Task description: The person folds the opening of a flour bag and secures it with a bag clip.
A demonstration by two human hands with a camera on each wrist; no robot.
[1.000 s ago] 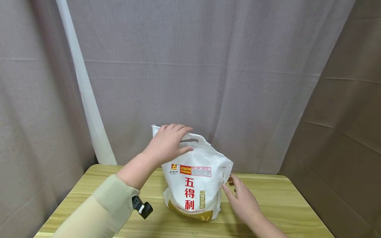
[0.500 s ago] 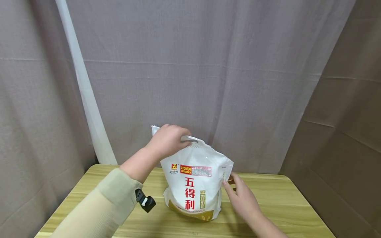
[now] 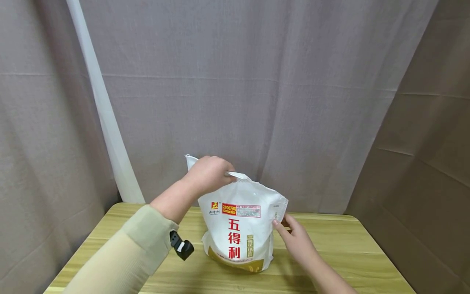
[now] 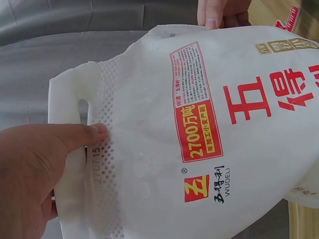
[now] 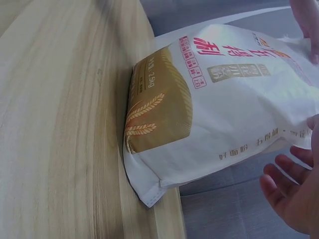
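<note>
Here the left hand [image 3: 207, 173] grips the handle of the sealed, full flour bag [image 3: 240, 226]; the right hand [image 3: 295, 241], fingers loose, touches its side on the table [image 3: 349, 253].

wooden table [image 3: 349, 253] | grey curtain [image 3: 257, 81] behind | white pole [image 3: 106, 118] left

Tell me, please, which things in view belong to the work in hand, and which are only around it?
In use:
- white woven flour bag with red characters
- left hand, gripping the bag's handle
- right hand, at the bag's side

Only around:
- light wooden table
- grey cloth curtain
</note>
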